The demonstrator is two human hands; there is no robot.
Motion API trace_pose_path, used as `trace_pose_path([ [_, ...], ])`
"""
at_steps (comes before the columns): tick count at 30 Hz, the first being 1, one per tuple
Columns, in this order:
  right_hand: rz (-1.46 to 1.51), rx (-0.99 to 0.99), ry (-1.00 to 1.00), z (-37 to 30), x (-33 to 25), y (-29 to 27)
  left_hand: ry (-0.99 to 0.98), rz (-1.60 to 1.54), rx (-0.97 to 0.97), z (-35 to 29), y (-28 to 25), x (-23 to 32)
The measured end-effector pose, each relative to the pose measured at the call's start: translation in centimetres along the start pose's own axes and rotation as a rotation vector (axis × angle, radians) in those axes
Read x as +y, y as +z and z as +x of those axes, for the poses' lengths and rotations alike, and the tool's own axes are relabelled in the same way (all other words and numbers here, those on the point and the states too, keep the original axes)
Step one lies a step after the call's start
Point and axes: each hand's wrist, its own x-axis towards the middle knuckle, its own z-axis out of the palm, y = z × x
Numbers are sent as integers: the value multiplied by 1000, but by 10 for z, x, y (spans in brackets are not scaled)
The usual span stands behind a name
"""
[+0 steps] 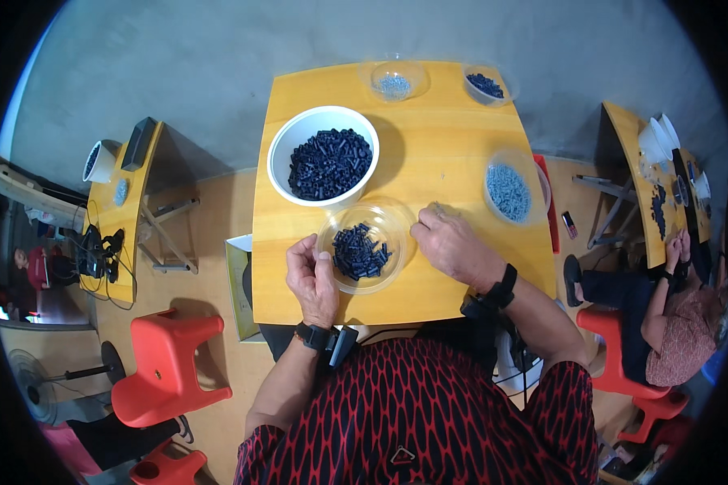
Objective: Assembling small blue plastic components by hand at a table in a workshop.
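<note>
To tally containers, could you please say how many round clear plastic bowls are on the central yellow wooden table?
4: the near bowl, the right-side bowl, the far-middle bowl and the far-right bowl; any nested underneath could be hidden.

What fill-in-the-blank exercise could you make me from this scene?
The big bowl full of dark pieces is coloured ____.
The ____ hand touches the left side of the near clear bowl.
Clear bowls along the far edge of the table number ____.
A co-worker in a patterned top sits on the picture's ____ side.
Missing words: white; left; two; right.
</note>
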Motion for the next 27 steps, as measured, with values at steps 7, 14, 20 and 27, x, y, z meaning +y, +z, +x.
trace_pose_path([
  [7, 48, 75, 61, 44, 19, -27, -4, -3, -20, 1, -2, 0],
  [14, 117, 293, 262, 170, 87, -85, -24, -42, -23, -3, -2, 6],
  [20, 279, 469, 311, 190, 123, -87, -10, -47, -55, 0, 3, 4],
  [27, 259, 176, 250, 88, 37, -86, -47, -61, -40, 2, -1, 4],
])
